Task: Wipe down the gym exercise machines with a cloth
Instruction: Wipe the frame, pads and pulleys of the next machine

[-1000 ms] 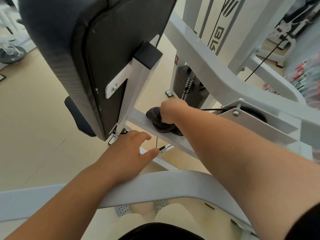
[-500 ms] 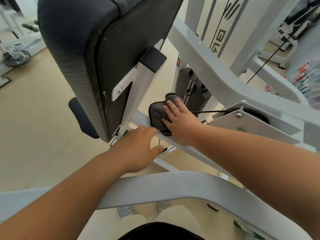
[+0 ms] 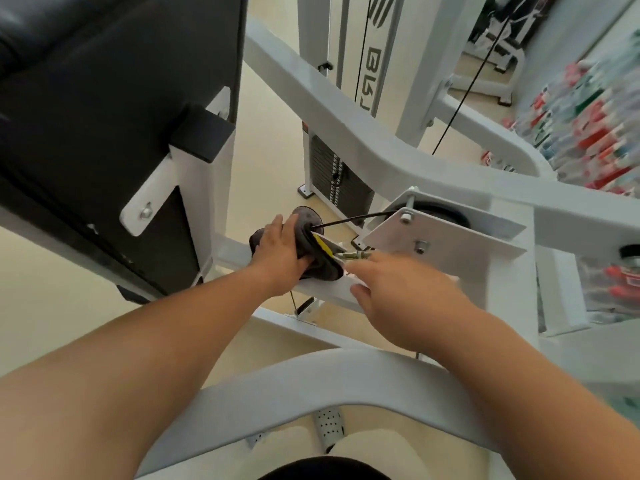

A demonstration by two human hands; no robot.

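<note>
since half a second ago the cloth [image 3: 325, 268] has changed hands: the left hand [image 3: 280, 254] now grips the dark grey bundle, fingers over its top and thumb curled under, pressing it on the white crossbar [image 3: 334, 289] just right of the black back pad [image 3: 104, 116]. the right hand [image 3: 398, 299] has let go and hangs just beside the cloth, fingers stretched out and holding nothing, though motion blur smears its fingertips. a yellow patch [image 3: 322, 245] shows at the cloth's edge; what it is cannot be made out. a black cable [image 3: 349, 220] runs from behind the cloth to the bolted pulley plate [image 3: 440, 244]. the weight stack [image 3: 339, 181] is partly hidden by the frame, and the right background is blurred colour.
</note>
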